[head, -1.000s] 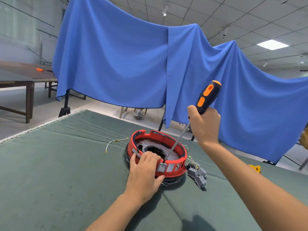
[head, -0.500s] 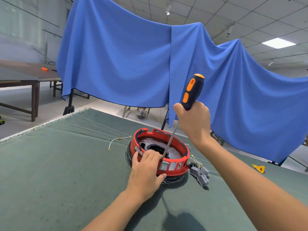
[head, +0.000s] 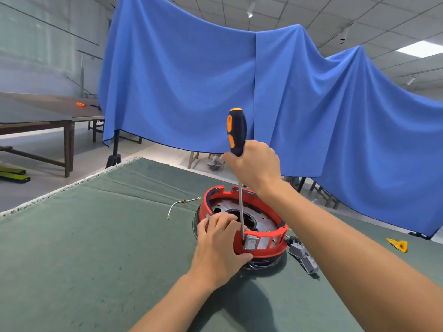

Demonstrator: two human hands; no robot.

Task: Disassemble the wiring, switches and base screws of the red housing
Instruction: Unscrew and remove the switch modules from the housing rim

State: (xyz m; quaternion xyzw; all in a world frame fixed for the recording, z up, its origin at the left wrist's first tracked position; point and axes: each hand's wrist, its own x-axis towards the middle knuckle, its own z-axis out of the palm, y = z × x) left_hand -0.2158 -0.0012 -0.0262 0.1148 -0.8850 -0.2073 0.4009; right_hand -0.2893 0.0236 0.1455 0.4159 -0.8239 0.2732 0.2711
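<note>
Red housing (head: 260,245) on bench (head: 96,248); left hand (head: 219,245) grips its rim, right hand (head: 254,167) clamps screwdriver (head: 237,133), tip at switch (head: 251,243). Likely prying it; next needs steady leverage

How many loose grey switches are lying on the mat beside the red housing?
2 visible: one grey switch touching the red housing's right base, another just nearer beside it. More may hide behind the right forearm.
</note>
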